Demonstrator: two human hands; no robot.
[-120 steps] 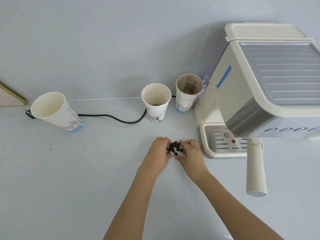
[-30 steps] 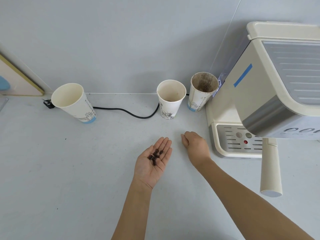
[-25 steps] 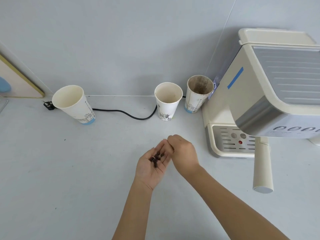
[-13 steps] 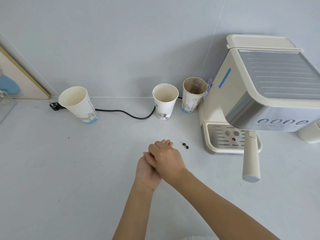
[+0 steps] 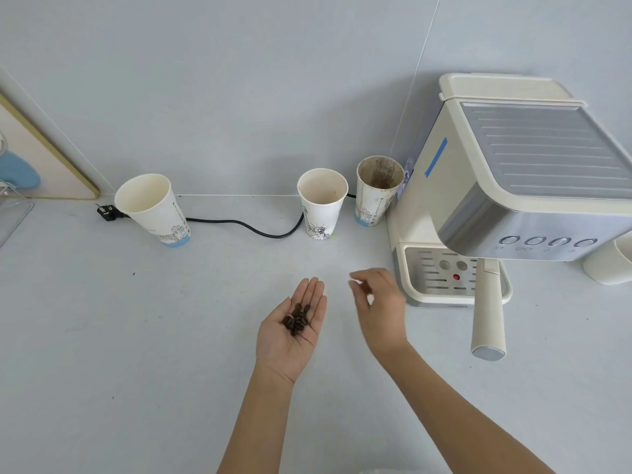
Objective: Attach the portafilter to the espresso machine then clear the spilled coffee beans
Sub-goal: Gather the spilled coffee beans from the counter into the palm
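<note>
Coffee beans [image 5: 297, 318] are lying in a small dark heap in the cupped palm of the left hand [image 5: 290, 331], which is being held flat and palm-up above the middle of the counter [image 5: 102, 336], its fingers straight, together and pointing toward the back wall. Nothing is closing over the beans; the palm is simply cradling them. Just beside it, the right hand [image 5: 379, 306] is hovering with wrist bent and fingers loosely curled and apart, gripping nothing, its forearm reaching in from the counter's near right corner.

At the right edge of the counter the espresso machine [image 5: 513, 172] is standing with the portafilter [image 5: 487, 313] already locked in under its silver front, above the slotted drip tray [image 5: 437, 278]. The cream handle's long axis is running from the machine straight out toward the near edge, capped end nearest the camera.

Along the back edge three paper cups are standing: one [image 5: 154, 208] well to the left, one [image 5: 321, 201] behind the hands, and a coffee-stained one [image 5: 378, 189] touching the machine's side. A black power cord [image 5: 239, 224] is trailing behind them.
</note>
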